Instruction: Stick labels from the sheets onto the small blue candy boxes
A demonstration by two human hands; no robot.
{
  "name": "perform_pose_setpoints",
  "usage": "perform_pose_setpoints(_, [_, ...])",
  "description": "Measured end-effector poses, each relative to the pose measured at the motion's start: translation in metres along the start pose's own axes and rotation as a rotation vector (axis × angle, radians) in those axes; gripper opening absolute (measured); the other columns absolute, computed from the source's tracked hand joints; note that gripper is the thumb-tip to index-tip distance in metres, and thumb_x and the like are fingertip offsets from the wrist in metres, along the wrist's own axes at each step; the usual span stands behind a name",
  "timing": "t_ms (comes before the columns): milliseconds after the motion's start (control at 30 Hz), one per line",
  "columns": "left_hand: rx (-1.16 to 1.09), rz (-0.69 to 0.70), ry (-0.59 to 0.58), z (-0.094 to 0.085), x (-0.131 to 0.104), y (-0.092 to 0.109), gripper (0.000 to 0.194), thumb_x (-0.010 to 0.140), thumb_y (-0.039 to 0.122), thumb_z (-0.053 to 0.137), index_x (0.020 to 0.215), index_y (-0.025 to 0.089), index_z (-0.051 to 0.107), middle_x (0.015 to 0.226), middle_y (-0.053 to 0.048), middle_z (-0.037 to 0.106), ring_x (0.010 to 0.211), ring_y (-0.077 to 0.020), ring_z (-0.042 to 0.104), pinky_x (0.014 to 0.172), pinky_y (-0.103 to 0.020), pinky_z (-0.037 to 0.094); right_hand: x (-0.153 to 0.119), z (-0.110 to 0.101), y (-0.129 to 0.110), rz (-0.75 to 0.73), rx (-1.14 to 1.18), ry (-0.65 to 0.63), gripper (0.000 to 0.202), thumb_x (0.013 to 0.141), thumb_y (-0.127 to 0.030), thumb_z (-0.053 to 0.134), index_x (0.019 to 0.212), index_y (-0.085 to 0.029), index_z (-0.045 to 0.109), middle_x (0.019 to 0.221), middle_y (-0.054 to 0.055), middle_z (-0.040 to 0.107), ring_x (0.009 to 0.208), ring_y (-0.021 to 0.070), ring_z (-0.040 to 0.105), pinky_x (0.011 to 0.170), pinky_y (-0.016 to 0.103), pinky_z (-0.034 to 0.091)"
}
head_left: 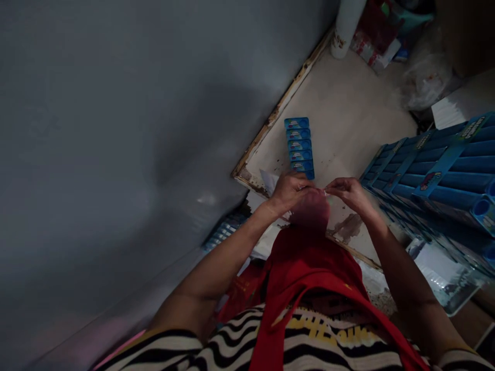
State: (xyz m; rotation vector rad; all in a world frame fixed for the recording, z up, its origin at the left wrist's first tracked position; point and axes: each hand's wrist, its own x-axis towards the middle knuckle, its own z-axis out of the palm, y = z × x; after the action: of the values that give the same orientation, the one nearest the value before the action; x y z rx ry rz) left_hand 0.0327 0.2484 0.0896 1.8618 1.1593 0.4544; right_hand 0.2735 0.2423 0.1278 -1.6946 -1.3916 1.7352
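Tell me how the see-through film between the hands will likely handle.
The film is probably thin and floppy, since red shows through it. It is likely light: the left hand and right hand just pinch its upper edge.

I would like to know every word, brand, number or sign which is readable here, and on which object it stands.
No text reads with certainty:
Blue cards: pale lettering, too small and blurred.
Stacked blue tubes at right: yellowish lettering and a pinkish logo on the bands, too blurred.
Striped shirt: yellow lettering, partly covered and unclear.
Red apron: a small yellow mark, too small.
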Motion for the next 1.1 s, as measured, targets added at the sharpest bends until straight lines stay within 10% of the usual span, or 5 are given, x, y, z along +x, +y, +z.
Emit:
perform_pose_setpoints(133, [0.162, -0.011, -0.064, 0.015, 0.005, -0.008, 0.015, 0.096, 0.028, 0.072, 0.098, 0.025, 0.087, 0.093, -0.007, 0.080, 0.097, -0.0258, 0.071, 0.103, -0.044, 0.045, 0.003, -0.003, 0.013, -0.121, -0.438, 0.166, 0.022, 0.093, -0.038, 0.072, 0.082, -0.023, 0.084, 0.086, 0.009, 0.081, 0.081, 0.0244, 0.069, 0.082, 0.038, 0.048])
perform_pose_setpoints(333, [0.104, -0.049, -0.164, 0.035, 0.015, -0.012, 0.031, 0.102, 0.027, 0.056, 0.097, 0.019, 0.085, 0.089, -0.009, 0.077, 0.087, -0.0242, 0.070, 0.080, -0.037, 0.050, 0.004, 0.011, 0.009, -0.327, -0.827, 0.181, 0.022, 0.101, -0.025, 0.065, 0.092, -0.028, 0.084, 0.100, 0.009, 0.081, 0.111, 0.0312, 0.064, 0.120, 0.062, 0.026])
perform_pose_setpoints(733, [0.329, -0.036, -0.219, 0.034, 0.003, -0.012, 0.025, 0.100, 0.017, 0.056, 0.094, 0.021, 0.081, 0.103, -0.011, 0.080, 0.109, -0.0324, 0.068, 0.120, -0.062, 0.030, 0.010, 0.008, 0.029, -0.292, -0.784, 0.027, 0.019, 0.102, -0.028, 0.065, 0.097, -0.028, 0.083, 0.096, 0.005, 0.080, 0.111, 0.0295, 0.063, 0.127, 0.068, 0.007])
perform_pose_setpoints(1100, [0.178, -0.084, -0.201, 0.024, -0.017, -0.019, 0.016, 0.099, 0.027, 0.067, 0.101, 0.020, 0.081, 0.099, -0.010, 0.080, 0.102, -0.0282, 0.072, 0.093, -0.038, 0.048, 0.011, 0.014, 0.036, -0.253, -0.670, -0.088, 0.023, 0.106, -0.037, 0.062, 0.095, -0.030, 0.082, 0.092, 0.001, 0.080, 0.103, 0.0247, 0.069, 0.129, 0.066, 0.011])
